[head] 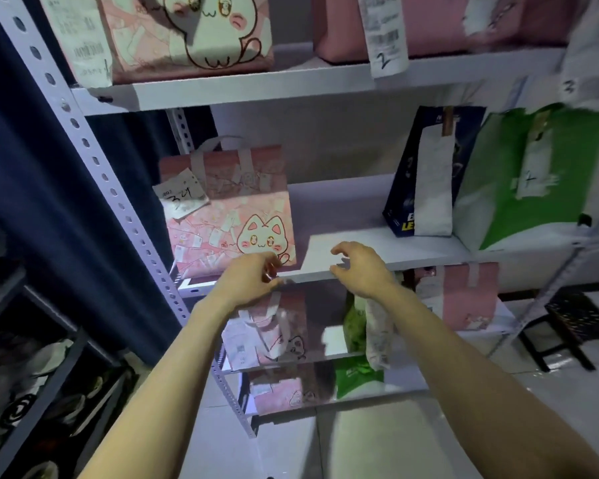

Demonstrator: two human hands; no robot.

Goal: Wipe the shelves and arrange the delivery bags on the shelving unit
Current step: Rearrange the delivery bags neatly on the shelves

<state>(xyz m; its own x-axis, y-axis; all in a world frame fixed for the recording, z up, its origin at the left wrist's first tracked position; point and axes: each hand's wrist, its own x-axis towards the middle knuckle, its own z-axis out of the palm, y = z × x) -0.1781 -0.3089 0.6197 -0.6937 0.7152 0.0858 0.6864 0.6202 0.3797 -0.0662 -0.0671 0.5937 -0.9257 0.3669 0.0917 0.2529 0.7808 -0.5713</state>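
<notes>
I was arranging, not wiping. My right hand point(360, 271) hung loose and empty over the middle shelf point(353, 209). My left hand point(249, 278) curled at the corner of the pink cat bag point(229, 216), at eleven o'clock; whether it gripped, I couldn't tell. Next, I judged, a firm hold to square that bag.

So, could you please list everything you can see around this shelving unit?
shelving unit: one, white, centre
pink bags: at least six, pink, on all shelves
navy bag: one, navy, middle shelf, right
green bags: at least two, green, middle shelf far right and bottom shelf
receipts: several, white, on bags
curtain: one, navy, left
rack: one, dark, lower left
stool: one, black, floor right
left hand: one, bare, at middle pink bag's lower corner, grip unclear
right hand: one, bare, over middle shelf edge, empty
</notes>
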